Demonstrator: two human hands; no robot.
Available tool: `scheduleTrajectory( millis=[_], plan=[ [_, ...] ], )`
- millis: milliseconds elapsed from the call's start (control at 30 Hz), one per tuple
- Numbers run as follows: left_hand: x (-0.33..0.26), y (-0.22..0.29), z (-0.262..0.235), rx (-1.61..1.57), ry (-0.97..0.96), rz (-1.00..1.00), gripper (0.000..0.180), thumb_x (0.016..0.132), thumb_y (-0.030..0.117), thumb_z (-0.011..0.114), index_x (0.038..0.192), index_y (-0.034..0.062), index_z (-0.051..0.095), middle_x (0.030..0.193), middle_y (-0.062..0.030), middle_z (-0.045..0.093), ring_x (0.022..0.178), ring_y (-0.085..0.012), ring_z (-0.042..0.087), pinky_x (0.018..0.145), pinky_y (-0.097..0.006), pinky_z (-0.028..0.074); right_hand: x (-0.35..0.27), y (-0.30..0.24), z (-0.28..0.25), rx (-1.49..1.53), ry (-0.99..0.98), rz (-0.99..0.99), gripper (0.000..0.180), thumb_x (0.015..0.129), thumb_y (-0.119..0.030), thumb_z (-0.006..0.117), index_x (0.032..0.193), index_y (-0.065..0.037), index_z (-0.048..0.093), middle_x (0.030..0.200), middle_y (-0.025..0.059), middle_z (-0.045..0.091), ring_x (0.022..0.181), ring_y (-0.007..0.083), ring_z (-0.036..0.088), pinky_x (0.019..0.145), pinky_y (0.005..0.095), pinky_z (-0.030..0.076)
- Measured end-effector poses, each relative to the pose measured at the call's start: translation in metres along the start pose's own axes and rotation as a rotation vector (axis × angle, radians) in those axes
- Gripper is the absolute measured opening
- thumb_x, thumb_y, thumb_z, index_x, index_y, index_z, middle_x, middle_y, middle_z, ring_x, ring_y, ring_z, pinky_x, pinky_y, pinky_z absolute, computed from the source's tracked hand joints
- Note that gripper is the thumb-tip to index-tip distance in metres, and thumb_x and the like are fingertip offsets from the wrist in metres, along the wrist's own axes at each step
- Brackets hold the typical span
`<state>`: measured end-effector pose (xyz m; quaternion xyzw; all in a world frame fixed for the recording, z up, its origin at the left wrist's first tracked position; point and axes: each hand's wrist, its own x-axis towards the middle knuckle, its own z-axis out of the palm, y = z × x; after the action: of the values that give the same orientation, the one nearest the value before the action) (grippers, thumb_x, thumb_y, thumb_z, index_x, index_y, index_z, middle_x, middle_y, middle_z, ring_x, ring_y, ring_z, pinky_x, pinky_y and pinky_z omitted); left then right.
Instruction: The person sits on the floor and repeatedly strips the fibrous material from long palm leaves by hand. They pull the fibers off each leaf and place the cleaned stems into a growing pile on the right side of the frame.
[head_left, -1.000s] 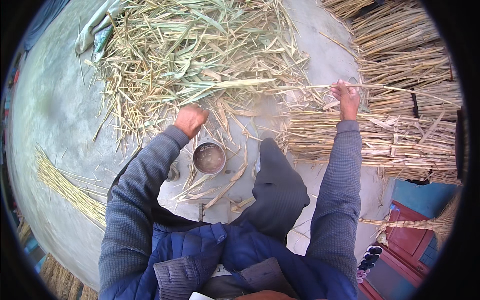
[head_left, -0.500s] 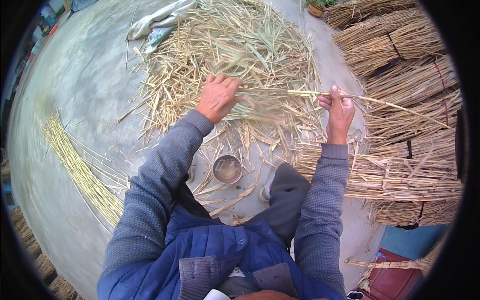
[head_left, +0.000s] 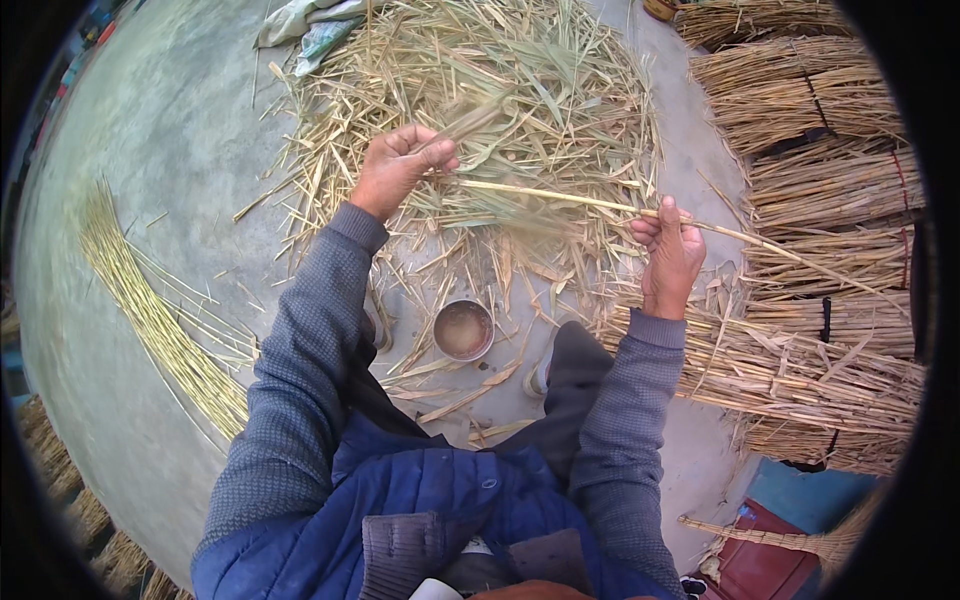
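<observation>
A slender pale stalk [head_left: 560, 196] spans the middle of the scene above the floor [head_left: 170, 180], pinched between thumb and fingers in the grip of the right hand [head_left: 670, 262]. Its left end lies near the left hand [head_left: 395, 172], whose grip pinches a blurred leaf strip [head_left: 475, 120]; whether hand and stalk touch I cannot tell. Beyond spreads a leaf pile [head_left: 540, 75]; nearer stands a round bowl [head_left: 463, 357]. Tied bundles [head_left: 820, 190] line the right, thin stems [head_left: 165, 315] the left.
</observation>
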<state>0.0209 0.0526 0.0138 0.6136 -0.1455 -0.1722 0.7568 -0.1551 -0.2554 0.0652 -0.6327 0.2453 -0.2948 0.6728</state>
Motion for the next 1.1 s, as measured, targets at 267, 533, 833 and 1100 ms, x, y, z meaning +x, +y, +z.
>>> scheduleTrajectory(
  millis=[267,533,833,1100],
  plan=[
    [0.024,0.020,-0.050,-0.214,0.190,0.189,0.020,0.096,0.025,0.073,0.092,0.0067,0.065,0.079,0.0004,0.064,0.059,-0.0061,0.045,0.054,-0.022,0.036,0.009,0.023,-0.011,-0.096,0.039,0.008,0.040,0.095,-0.037,0.074,0.094,0.002,0.064,0.082,0.0123,0.070,0.068,0.0165,0.070,0.062,0.0247,0.057],
    [0.027,-0.022,-0.040,1.517,0.007,0.462,0.014,0.091,0.022,0.066,0.097,0.0092,0.070,0.088,-0.0085,0.069,0.091,-0.0292,0.062,0.079,-0.042,0.043,-0.002,0.041,0.021,0.002,-0.117,-0.001,0.030,0.097,-0.024,0.072,0.102,0.004,0.063,0.086,0.0129,0.071,0.074,0.0190,0.073,0.064,0.0256,0.059],
    [0.014,-0.032,0.059,1.041,-0.396,0.585,0.022,0.087,0.033,0.071,0.095,0.0119,0.072,0.086,-0.0074,0.069,0.089,-0.0282,0.064,0.082,-0.043,0.043,-0.023,0.060,0.065,0.052,-0.311,0.034,0.024,0.098,-0.019,0.070,0.107,0.002,0.062,0.091,0.0127,0.072,0.083,0.0177,0.073,0.071,0.0250,0.057],
    [0.029,-0.014,0.011,1.413,-0.333,0.307,0.022,0.082,0.029,0.078,0.095,0.0112,0.074,0.082,-0.0048,0.067,0.085,-0.0260,0.063,0.082,-0.040,0.043,-0.003,0.038,0.025,0.052,-0.118,-0.006,0.029,0.099,-0.028,0.070,0.103,0.000,0.061,0.089,0.0123,0.071,0.079,0.0197,0.073,0.072,0.0274,0.058]
  ],
)
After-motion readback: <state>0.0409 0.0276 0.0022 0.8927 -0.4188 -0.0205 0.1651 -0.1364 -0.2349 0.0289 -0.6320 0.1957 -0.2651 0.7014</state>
